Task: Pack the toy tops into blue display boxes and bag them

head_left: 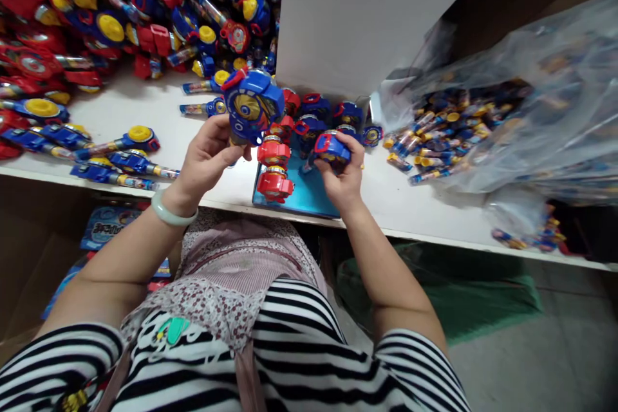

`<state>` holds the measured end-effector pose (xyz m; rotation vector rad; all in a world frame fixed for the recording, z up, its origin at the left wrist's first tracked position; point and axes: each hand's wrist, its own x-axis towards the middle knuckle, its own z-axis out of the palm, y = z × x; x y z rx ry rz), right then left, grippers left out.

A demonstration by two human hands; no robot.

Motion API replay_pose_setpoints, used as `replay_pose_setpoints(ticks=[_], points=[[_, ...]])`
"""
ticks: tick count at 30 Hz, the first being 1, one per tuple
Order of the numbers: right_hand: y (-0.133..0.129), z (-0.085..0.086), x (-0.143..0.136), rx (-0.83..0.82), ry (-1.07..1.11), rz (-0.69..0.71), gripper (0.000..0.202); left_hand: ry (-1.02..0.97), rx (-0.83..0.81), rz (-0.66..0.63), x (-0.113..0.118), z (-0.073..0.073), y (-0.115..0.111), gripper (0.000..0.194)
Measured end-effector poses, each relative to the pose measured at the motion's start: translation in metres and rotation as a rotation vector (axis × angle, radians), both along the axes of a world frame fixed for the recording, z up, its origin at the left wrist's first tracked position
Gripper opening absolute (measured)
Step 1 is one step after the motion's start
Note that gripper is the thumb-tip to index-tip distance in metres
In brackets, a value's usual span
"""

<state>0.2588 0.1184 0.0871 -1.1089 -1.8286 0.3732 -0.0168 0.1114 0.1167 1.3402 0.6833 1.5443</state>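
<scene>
"White bench [386, 199], toy pile [145, 6] cropped off left of the blue box [316, 201]. Hands?"

"Left hand [207, 151] raised left of the box, gripping a blue toy [255, 106], lower end mostly hidden. Right hand [345, 180] curls over its right side, clutching a second blue toy [332, 149], slightly blurry."

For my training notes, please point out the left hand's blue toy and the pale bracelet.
Blue toy [247, 107], head view: on its yellow swirl.
Pale bracelet [168, 215], head view: on its band.
</scene>
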Motion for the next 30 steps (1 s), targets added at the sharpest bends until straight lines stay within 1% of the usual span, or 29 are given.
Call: replay_pose_setpoints(ticks=[2, 6, 8, 11, 13, 17, 19, 20, 21, 22, 23, 25, 27, 28, 29, 30], points=[[0.0, 0.0, -0.003, 0.012, -0.009, -0.035, 0.056, 0.001, -0.009, 0.011, -0.001, 0.0, -0.001, 0.037], [-0.003, 0.004, -0.001, -0.028, -0.061, 0.065, 0.056, -0.003, -0.02, 0.037, -0.006, 0.0, -0.001, 0.035], [-0.005, 0.004, 0.001, 0.0, -0.045, 0.084, 0.055, 0.001, -0.017, 0.04, -0.007, -0.001, -0.001, 0.036], [-0.007, 0.002, 0.001, 0.052, -0.005, 0.051, 0.054, 0.004, -0.008, 0.042, -0.004, -0.002, -0.001, 0.036], [-0.008, 0.001, -0.001, -0.004, -0.01, 0.055, 0.055, 0.006, -0.007, 0.043, -0.002, -0.002, 0.0, 0.035], [-0.007, -0.006, -0.007, -0.199, -0.07, 0.155, 0.052, 0.036, 0.06, 0.024, -0.004, -0.003, 0.002, 0.035], [-0.008, -0.009, -0.006, -0.211, -0.057, 0.137, 0.052, 0.06, 0.103, 0.022, -0.006, -0.004, 0.001, 0.035], [-0.009, -0.008, -0.004, -0.205, -0.061, 0.126, 0.053, 0.073, 0.107, 0.025, -0.006, -0.003, 0.0, 0.036], [-0.011, -0.003, -0.001, -0.2, -0.086, 0.126, 0.055, 0.089, 0.099, 0.029, -0.006, -0.001, -0.002, 0.036], [-0.014, 0.006, 0.002, -0.19, -0.126, 0.13, 0.058, 0.11, 0.086, 0.031, -0.004, 0.002, -0.005, 0.037], [-0.019, 0.019, 0.005, -0.166, -0.161, 0.129, 0.062, 0.135, 0.08, 0.029, 0.0, 0.007, -0.009, 0.037], [-0.031, 0.051, 0.004, -0.082, -0.157, 0.125, 0.075, 0.208, 0.092, 0.015, 0.013, 0.019, -0.018, 0.04], [-0.045, 0.084, -0.003, 0.027, -0.046, 0.14, 0.088, 0.308, 0.146, -0.022, 0.031, 0.035, -0.027, 0.044], [-0.051, 0.097, -0.007, 0.083, 0.022, 0.146, 0.089, 0.366, 0.187, -0.051, 0.039, 0.043, -0.031, 0.046], [-0.056, 0.107, -0.011, 0.133, 0.081, 0.141, 0.084, 0.431, 0.235, -0.086, 0.045, 0.05, -0.033, 0.048], [-0.06, 0.112, -0.012, 0.177, 0.125, 0.118, 0.078, 0.499, 0.289, -0.119, 0.049, 0.055, -0.035, 0.051]])
